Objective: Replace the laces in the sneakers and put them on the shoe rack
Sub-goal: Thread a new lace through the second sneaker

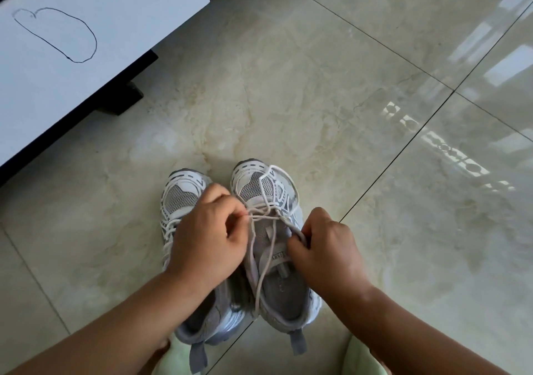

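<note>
Both forearms reach forward from the bottom corners and meet over the shoes. The left hand (206, 232) lies knuckles-up across the left sneaker (184, 201), its fingers curled and its fingertips pinching a strand of the cream lace (271, 248) at the upper eyelets of the right sneaker (284, 276). The right hand (323, 248) sits at the outer side of that same sneaker, fingers curled under, gripping another part of the lace against the tongue.

There are 2 grey-and-white sneakers, standing side by side and touching on the tiled floor (288, 86), toes pointing away. The right one has 1 lace, loosened, with a wide loop lying over its toe and a loose end trailing down across the insole. The left one is laced.

1 white cabinet panel (72, 72) with 1 black pen outline (57, 34) drawn on it stands to the upper left.
</note>
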A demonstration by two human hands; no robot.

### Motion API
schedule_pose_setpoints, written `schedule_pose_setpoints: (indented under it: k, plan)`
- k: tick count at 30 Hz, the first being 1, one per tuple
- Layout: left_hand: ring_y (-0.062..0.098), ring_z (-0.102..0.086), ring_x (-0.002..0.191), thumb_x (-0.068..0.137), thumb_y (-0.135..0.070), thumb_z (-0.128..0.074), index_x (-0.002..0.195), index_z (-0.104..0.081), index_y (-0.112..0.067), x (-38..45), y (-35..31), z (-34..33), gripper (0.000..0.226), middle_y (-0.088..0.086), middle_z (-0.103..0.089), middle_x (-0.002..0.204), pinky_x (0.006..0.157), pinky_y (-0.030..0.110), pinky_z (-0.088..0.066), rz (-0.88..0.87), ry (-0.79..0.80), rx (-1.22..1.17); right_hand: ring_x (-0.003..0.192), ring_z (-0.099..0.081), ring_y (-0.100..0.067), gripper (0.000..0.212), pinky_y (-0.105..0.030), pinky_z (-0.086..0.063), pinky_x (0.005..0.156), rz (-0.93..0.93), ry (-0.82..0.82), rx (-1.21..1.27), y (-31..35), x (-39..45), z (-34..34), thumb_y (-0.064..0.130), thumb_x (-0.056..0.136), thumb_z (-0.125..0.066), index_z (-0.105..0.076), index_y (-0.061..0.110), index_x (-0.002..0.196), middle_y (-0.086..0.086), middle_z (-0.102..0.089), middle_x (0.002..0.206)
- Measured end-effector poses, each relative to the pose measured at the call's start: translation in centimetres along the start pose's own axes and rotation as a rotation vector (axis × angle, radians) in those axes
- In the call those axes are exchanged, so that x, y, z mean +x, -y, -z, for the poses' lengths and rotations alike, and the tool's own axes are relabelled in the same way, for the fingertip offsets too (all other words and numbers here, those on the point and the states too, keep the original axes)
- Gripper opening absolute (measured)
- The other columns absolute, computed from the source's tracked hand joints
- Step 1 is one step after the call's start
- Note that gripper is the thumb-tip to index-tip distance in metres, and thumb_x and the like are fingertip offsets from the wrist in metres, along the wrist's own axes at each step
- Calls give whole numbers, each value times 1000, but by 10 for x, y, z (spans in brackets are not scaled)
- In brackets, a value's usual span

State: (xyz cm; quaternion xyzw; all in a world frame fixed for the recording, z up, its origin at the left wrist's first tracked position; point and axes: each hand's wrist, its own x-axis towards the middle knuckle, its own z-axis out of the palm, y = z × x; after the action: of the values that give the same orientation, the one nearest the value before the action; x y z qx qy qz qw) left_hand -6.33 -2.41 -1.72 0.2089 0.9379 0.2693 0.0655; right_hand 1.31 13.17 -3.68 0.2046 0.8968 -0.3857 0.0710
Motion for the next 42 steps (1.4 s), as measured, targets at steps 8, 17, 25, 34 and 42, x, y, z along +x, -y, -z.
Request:
schedule_pose_setpoints:
  k: [8, 17, 25, 34, 42]
  plan:
    - [29, -57, 73, 75, -13, -69, 62, -60, -28, -5, 47, 42, 22, 0, -54, 81, 68, 37, -48, 463, 47, 158, 61, -49, -31, 20, -33, -32, 51, -47, -9, 3, -4, -4, 4, 21, 80, -56, -40, 12, 71, -4, -49, 59]
    - [18, -53, 78, 71, -33, -59, 89, -72, -22, 16, -15, 3, 24, -1, -55, 86, 76, 33, -39, -199, 103, 141, 69, -54, -27, 24, -30, -34, 57, -48, -38, -19, 6, 0, 5, 40, 77, -58, -44, 21, 76, 2, -55, 66]
    - [24, -57, 72, 52, -29, -86, 61, -68, -22, 27, -26, -25, 21, -6, -58, 69, 69, 33, -21, -197, 184, 310, 64, -54, -29, 23, -33, -39, 56, -29, -56, -14, 4, 9, 1, 33, 78, -60, -46, 18, 68, -3, -57, 63]
    - [26, -57, 79, 73, -29, -66, 63, -61, -25, 18, 12, 9, 12, -5, -59, 77, 68, 30, -16, -12, -50, 354, 59, -49, -24, 23, -31, -33, 50, -79, -80, 29, 2, 8, 6, 24, 82, -57, -45, 10, 69, -2, -50, 59]
    - [37, -54, 89, 77, -22, -74, 67, -66, -20, 10, 75, 44, 13, 9, -61, 83, 76, 42, -29, 309, -81, 468, 57, -48, -22, 20, -32, -36, 50, -116, -79, 39, 2, 6, 8, 20, 80, -56, -44, 13, 66, -2, -51, 58]
